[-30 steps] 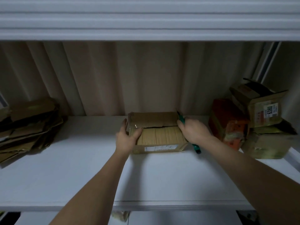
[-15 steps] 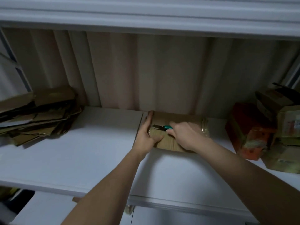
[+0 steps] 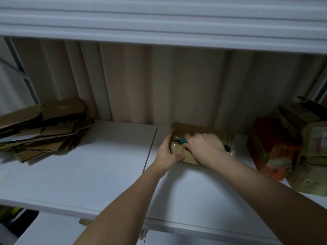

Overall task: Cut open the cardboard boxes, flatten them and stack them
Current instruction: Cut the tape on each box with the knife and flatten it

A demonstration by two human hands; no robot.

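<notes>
Head view has you mid-cut — your left hand grips the taped brown cardboard box on the white bench, right hand closed on the teal-handled cutter — next, slit its tape through.

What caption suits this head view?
Right hand draws a green knife across a taped box steadied by the left hand.
</notes>
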